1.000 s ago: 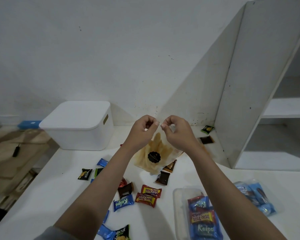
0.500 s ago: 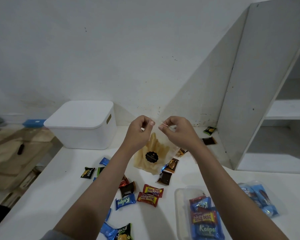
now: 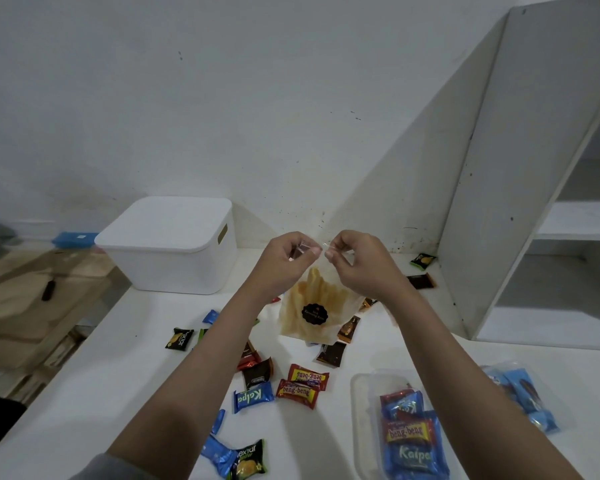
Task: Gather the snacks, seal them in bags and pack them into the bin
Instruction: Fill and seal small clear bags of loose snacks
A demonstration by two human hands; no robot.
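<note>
A clear bag of yellow chips (image 3: 309, 311) with a round black label hangs above the white table. My left hand (image 3: 284, 261) and my right hand (image 3: 355, 261) pinch its top edge between thumb and fingers, close together. Several wrapped snacks lie loose on the table under my arms, among them red beng-beng bars (image 3: 302, 384) and a blue Kalpa pack (image 3: 253, 396). A clear bag filled with snacks (image 3: 409, 434) lies at the lower right, and another with blue packs (image 3: 523, 393) lies further right. The white bin (image 3: 174, 244), lid on, stands at the back left.
A white shelf unit (image 3: 520, 168) stands at the right against the wall, with two snacks (image 3: 421, 270) near its foot. A wooden bench (image 3: 32, 299) with a dark small object sits left of the table. The table's left edge runs diagonally.
My hands have stayed together at the bag's top edge, shifting only slightly. The bag hangs a little lower and straighter in front of me.
</note>
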